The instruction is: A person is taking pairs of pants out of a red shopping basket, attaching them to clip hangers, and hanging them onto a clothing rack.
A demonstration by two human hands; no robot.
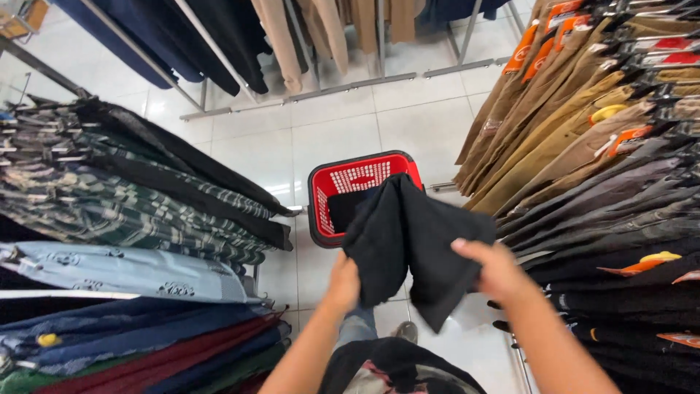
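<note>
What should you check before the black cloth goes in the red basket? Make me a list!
1. Left hand grips the black cloth: ok.
2. Right hand grips the cloth's other side: ok.
3. Red basket stands upright on the floor, below the cloth: ok.
4. Room in the basket: cannot tell; something dark already lies inside and the cloth hides much of it.
5. Cloth folded neatly: not ok, it hangs bunched.
6. Cloth clear of the trousers rack: ok.
</note>
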